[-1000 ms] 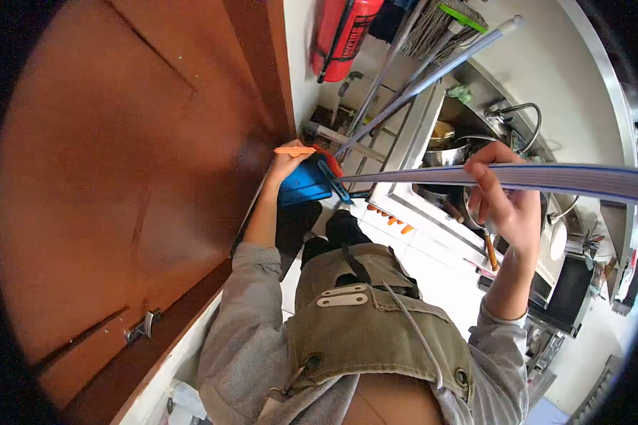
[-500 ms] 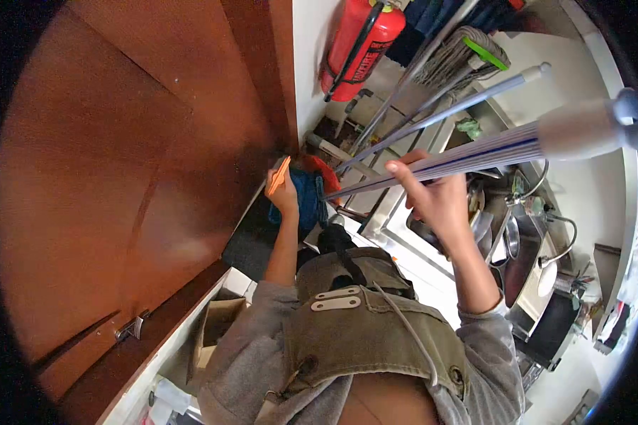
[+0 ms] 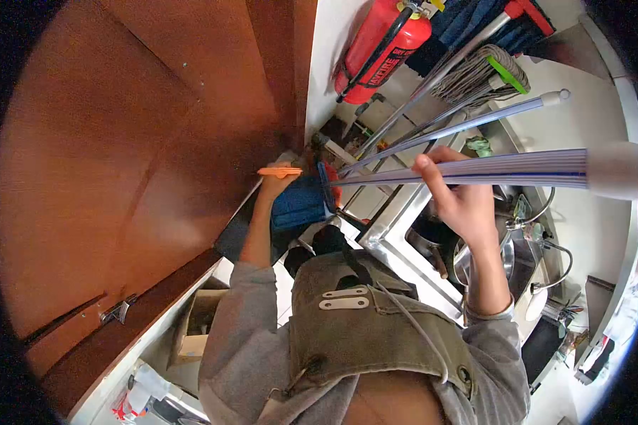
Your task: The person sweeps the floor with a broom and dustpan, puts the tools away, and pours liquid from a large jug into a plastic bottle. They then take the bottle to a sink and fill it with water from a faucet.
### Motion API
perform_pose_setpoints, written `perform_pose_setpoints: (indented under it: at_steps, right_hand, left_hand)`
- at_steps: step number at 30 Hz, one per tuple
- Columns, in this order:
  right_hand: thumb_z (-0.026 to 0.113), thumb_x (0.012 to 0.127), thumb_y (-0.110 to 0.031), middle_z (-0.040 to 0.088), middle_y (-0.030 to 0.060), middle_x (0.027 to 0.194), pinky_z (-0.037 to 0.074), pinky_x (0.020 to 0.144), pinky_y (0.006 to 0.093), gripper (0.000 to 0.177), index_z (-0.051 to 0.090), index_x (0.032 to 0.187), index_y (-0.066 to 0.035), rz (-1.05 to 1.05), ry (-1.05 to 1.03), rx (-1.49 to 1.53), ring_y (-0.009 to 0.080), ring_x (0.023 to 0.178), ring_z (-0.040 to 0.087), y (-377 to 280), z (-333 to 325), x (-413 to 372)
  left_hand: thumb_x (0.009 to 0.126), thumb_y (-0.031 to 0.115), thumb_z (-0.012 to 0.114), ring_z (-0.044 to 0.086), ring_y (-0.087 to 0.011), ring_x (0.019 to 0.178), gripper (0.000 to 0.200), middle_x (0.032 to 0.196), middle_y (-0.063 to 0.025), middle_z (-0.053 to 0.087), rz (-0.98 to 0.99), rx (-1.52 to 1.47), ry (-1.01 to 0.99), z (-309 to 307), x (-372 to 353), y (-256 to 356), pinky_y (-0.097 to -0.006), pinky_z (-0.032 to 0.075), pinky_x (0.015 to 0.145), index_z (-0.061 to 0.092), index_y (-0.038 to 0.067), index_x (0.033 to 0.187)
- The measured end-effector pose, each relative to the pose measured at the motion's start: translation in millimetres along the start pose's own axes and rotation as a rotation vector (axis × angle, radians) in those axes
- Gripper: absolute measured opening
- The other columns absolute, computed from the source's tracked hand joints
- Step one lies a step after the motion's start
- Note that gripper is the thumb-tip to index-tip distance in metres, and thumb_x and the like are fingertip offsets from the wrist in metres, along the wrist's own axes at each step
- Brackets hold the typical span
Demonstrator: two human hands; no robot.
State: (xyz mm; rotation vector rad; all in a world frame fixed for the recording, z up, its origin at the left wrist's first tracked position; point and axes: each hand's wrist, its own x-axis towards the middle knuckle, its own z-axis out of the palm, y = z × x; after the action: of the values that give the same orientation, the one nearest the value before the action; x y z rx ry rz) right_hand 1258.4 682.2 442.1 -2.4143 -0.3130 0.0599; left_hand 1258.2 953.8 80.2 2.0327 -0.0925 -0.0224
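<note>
My right hand (image 3: 468, 202) is closed around a blue-and-white striped pole (image 3: 524, 170), which has a blurred white cap at its near end. The pole runs down leftward to a blue and red-orange area by the floor, where its lower end is hard to see. My left hand (image 3: 275, 185) grips a flat orange piece (image 3: 280, 172) that sticks out on both sides of the fist. Just right of that hand lies a dark blue item (image 3: 301, 205), low near the floor. A dark mat (image 3: 242, 230) is below the left forearm.
A brown wooden door (image 3: 142, 163) fills the left side. On the right are a metal sink counter (image 3: 397, 227) with pans and taps. A red fire extinguisher (image 3: 383, 53), a grey string mop (image 3: 468, 74) and another striped pole (image 3: 468, 126) stand ahead. An open cardboard box (image 3: 198, 326) sits lower left.
The striped pole has swung to a more level angle, with my right hand shifting right. My left hand has moved slightly left, and the orange piece has turned from steep to nearly level.
</note>
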Motion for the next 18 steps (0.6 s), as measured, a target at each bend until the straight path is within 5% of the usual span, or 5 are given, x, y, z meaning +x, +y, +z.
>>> perform_pose_setpoints:
  at_steps: [4,6,13,15,18]
  right_hand:
    - [0.059,0.086,-0.029,0.051,0.0055,0.051,0.037,0.045,0.0282,0.030,0.061,0.073,-0.002,-0.001,0.037,0.017,0.0146,0.046,0.049,-16.3,-16.5,-7.6]
    - [0.059,0.086,-0.029,0.051,0.0047,0.051,0.037,0.045,0.0279,0.030,0.061,0.073,-0.002,0.020,0.056,-0.009,0.0136,0.047,0.048,-24.5,-25.3,-12.9]
    - [0.061,0.086,-0.031,0.051,0.0053,0.051,0.036,0.045,0.0275,0.033,0.063,0.075,0.001,0.076,0.193,0.011,0.0125,0.046,0.046,-20.5,-31.7,-13.9]
    - [0.061,0.086,-0.031,0.051,0.0066,0.051,0.036,0.044,0.0285,0.034,0.063,0.075,0.001,0.113,0.154,-0.044,0.0135,0.045,0.046,-19.1,-32.2,-7.8]
    - [0.059,0.086,-0.033,0.050,0.0080,0.050,0.036,0.045,0.0304,0.037,0.064,0.075,0.001,0.127,0.087,-0.015,0.0161,0.045,0.047,-3.6,-17.2,-7.6]
  left_hand:
    - [0.065,0.005,0.072,0.052,-0.0133,0.060,0.017,0.064,-0.0020,0.055,0.379,-0.214,0.025,37.8,41.2,5.7,-0.0285,0.044,0.057,0.055,0.000,0.067]
    - [0.060,0.001,0.072,0.053,-0.0111,0.066,0.021,0.068,-0.0010,0.054,-0.010,-0.550,-0.137,55.1,52.3,6.4,-0.0283,0.044,0.058,0.053,0.003,0.070]
    - [0.059,-0.003,0.061,0.050,-0.0108,0.062,0.016,0.066,0.0003,0.051,-0.057,-0.613,-0.326,87.3,62.2,7.4,-0.0258,0.042,0.055,0.054,0.005,0.071]
    - [0.062,0.001,0.055,0.049,-0.0111,0.056,0.009,0.061,0.0000,0.051,0.049,-0.657,-0.408,86.8,67.2,15.2,-0.0254,0.040,0.052,0.054,0.004,0.070]
    - [0.063,0.020,0.056,0.047,-0.0097,0.058,0.013,0.063,0.0010,0.050,-0.070,-0.683,-0.398,91.6,71.9,20.9,-0.0214,0.036,0.052,0.051,0.007,0.064]
